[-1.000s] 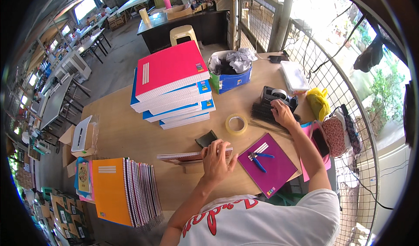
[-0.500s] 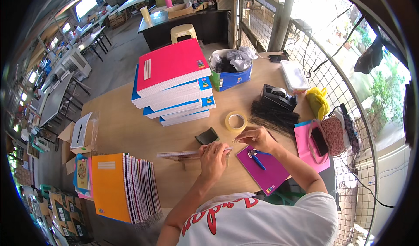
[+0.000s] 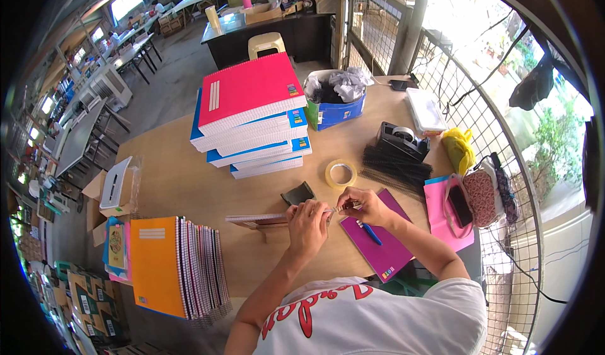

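Observation:
My left hand [image 3: 307, 226] is closed on the near end of a thin notebook [image 3: 255, 219], which stands on its edge, seen nearly edge-on. Right against its fingertips, my right hand [image 3: 365, 206] pinches at the notebook's end; whatever sits between these fingers is too small to make out. Below the right hand lies a purple notebook [image 3: 382, 248], with blue-handled pliers [image 3: 372, 233] resting on it. A dark green curved piece [image 3: 298, 194] sits just beyond my left hand. Past my right hand lies a roll of clear tape [image 3: 341, 174].
A tall notebook stack with a red cover on top [image 3: 252, 93] stands at the back; orange-covered notebooks [image 3: 157, 260] are piled at left. To the right are black binding coils [image 3: 397, 164], a tape dispenser [image 3: 403, 142], a pink folder [image 3: 438, 197] with a phone, and a wire-mesh fence [image 3: 504, 166].
My right hand has moved left and come up to my left fingertips, its fingers closing together. The left hand has hardly shifted, and the pliers stay on the purple notebook.

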The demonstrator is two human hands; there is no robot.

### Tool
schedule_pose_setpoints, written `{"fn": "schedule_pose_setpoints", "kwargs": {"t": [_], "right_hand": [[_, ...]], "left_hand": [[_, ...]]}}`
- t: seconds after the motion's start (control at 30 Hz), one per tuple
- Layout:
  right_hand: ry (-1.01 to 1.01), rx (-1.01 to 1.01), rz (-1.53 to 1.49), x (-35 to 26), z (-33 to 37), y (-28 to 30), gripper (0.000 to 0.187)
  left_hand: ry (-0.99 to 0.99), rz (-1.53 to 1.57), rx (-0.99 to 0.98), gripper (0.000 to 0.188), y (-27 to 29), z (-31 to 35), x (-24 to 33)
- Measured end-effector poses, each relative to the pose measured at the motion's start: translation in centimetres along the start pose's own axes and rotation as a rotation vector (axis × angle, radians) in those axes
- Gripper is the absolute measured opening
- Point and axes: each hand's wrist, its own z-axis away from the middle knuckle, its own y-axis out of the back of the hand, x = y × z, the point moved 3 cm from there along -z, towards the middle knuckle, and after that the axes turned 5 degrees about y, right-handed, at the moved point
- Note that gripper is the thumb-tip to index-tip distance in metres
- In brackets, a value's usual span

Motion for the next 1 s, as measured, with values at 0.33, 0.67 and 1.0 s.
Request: {"fn": "schedule_pose_setpoints", "kwargs": {"t": [0.33,0.67,1.0], "right_hand": [[0.007,-0.031,0.158,-0.4,0.3,-0.3,0.012],[0.352,0.088,0.456,-1.8,0.4,-0.1,0.017],[0.017,-0.148,0.277,-1.5,0.0,-0.6,0.019]], "left_hand": [[-0.003,-0.031,0.006,0.013,-0.1,0.0,0.0],[-0.021,-0.008,-0.001,0.02,0.0,0.0,-0.1],[-0.036,-0.02,-0.093,0.019,0.3,0.3,-1.0]]}}
